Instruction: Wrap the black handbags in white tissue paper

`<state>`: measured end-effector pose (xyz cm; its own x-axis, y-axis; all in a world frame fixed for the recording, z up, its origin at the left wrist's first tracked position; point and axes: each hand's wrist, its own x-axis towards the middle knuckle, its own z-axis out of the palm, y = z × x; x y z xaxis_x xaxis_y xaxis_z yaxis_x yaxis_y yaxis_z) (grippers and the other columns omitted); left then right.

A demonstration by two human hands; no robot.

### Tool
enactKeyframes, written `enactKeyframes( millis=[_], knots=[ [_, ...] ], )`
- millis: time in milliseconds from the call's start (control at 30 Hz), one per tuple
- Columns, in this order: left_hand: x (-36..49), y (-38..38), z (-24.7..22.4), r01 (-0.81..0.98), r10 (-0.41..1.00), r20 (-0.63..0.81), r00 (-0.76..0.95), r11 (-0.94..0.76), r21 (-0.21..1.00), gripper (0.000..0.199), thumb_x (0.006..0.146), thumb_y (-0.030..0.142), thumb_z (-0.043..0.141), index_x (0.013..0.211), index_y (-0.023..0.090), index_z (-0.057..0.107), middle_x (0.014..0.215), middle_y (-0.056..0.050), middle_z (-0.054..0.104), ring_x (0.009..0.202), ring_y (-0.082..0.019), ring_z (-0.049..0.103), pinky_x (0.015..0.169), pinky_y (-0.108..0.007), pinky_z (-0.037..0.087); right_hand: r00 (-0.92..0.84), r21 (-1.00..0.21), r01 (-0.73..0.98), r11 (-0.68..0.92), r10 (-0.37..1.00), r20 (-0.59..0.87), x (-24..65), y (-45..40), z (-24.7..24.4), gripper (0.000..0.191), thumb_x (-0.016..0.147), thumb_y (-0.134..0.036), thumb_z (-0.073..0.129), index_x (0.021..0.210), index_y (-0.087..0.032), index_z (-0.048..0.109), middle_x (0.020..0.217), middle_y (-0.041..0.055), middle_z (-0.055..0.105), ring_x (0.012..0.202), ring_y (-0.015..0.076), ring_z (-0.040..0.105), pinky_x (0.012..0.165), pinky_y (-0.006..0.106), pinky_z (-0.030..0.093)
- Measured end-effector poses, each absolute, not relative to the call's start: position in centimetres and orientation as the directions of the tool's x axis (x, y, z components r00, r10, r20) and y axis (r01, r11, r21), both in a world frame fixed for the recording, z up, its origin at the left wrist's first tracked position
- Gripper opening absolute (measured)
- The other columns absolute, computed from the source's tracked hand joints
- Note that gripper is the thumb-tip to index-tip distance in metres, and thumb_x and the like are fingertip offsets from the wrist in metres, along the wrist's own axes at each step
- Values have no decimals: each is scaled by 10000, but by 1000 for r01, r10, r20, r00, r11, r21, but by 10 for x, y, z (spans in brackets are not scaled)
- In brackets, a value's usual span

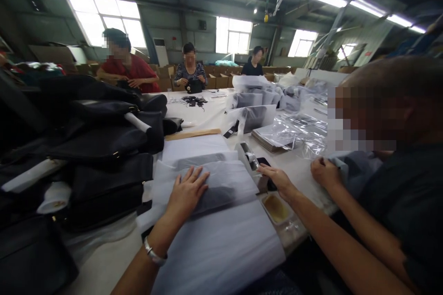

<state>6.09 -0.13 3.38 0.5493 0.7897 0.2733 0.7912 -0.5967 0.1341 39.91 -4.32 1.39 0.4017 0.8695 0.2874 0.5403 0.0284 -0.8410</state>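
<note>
A person's left hand (188,189) lies palm down, fingers spread, on a dark flat item wrapped in translucent white sheeting (218,189), which rests on a stack of white sheets (221,253) at the table's near edge. The right hand (278,180) reaches to a grey tape dispenser (246,156) just beyond the bundle's right side, its fingers extended close together; whether they grip tape is unclear. A shallow dish (277,208) sits near that edge. Black bags (100,147) are heaped along the table's left side; at right, a co-worker's hand (327,174) touches grey wrapped material (360,168).
</note>
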Motion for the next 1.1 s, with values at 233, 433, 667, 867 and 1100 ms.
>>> enactKeyframes(
  millis=[233,433,667,867,1100],
  knots=[
    [59,0,29,787,786,289,547,-600,141,393,979,338,469,1364,318,541,1496,-59,479,1400,-324,402,1058,-582,403,536,-937,347,41,812,233,384,-55,28,341,747,-492,721,834,-168,785,1290,147,647,1130,278,647,924,378,533],
    [59,0,27,778,781,316,539,-605,170,397,977,343,465,1366,324,542,1491,-60,486,1405,-323,394,1070,-590,386,567,-972,230,49,805,175,371,-104,43,338,751,-486,751,910,-190,782,1291,110,654,1177,293,617,986,407,526],
    [59,-1,25,784,784,300,543,-602,153,410,987,348,432,1385,307,523,1512,-54,456,1411,-337,378,1071,-610,368,461,-971,-141,-194,855,-238,379,-126,18,380,648,-489,834,851,-173,775,858,91,766,731,206,724,718,329,622],
    [58,-1,26,785,787,295,542,-599,155,413,984,349,430,1386,317,521,1514,-45,454,1416,-330,371,1078,-600,363,445,-926,310,-218,894,-61,406,-109,12,328,720,-500,742,780,-179,766,698,48,745,561,176,668,602,307,582],
    [59,-2,28,786,788,287,545,-599,154,418,986,347,422,1390,302,520,1515,-48,450,1416,-338,369,1073,-612,360,137,-405,914,23,922,362,433,-127,33,256,889,-282,522,976,-238,758,867,51,765,759,224,711,737,345,559]
  ],
)
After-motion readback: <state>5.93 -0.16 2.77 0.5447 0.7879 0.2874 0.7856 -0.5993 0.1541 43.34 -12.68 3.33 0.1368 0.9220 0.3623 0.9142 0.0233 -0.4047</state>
